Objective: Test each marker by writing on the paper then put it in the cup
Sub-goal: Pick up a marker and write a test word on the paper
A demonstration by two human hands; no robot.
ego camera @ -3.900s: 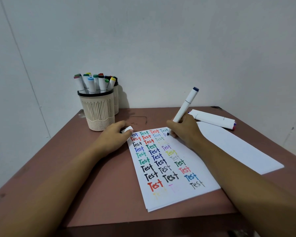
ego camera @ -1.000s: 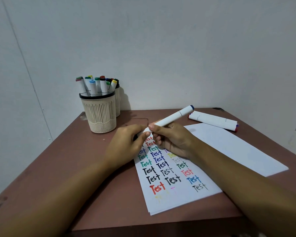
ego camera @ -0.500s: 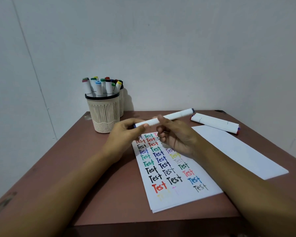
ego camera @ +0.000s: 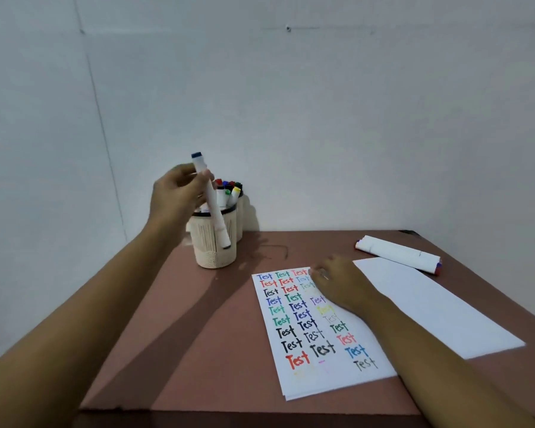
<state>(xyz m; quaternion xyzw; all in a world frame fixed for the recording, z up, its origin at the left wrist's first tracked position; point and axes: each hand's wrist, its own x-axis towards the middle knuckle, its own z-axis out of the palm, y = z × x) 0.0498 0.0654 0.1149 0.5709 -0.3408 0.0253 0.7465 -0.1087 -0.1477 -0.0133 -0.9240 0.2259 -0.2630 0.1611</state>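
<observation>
My left hand [ego camera: 175,194] grips a white marker [ego camera: 212,202] with a dark blue end cap, held nearly upright in front of the cream ribbed cup [ego camera: 215,239]. The marker's lower end hangs in front of the cup's wall, outside it. Several capped markers [ego camera: 229,191] stand in the cup. My right hand [ego camera: 337,282] rests on the top right of the paper [ego camera: 309,375], fingers loosely curled, holding nothing. The paper is covered with rows of "Test" in many colours. Two white markers [ego camera: 396,253] lie side by side at the far right of the table.
A blank white sheet [ego camera: 439,310] lies to the right of the written paper, under my right forearm. The brown table [ego camera: 198,350] ends at a front edge close to me. White walls close the left side and back. A second container stands behind the cup.
My left hand has taken the blue marker from both hands and lifted it left, up to the cup. My right hand let go and dropped onto the paper.
</observation>
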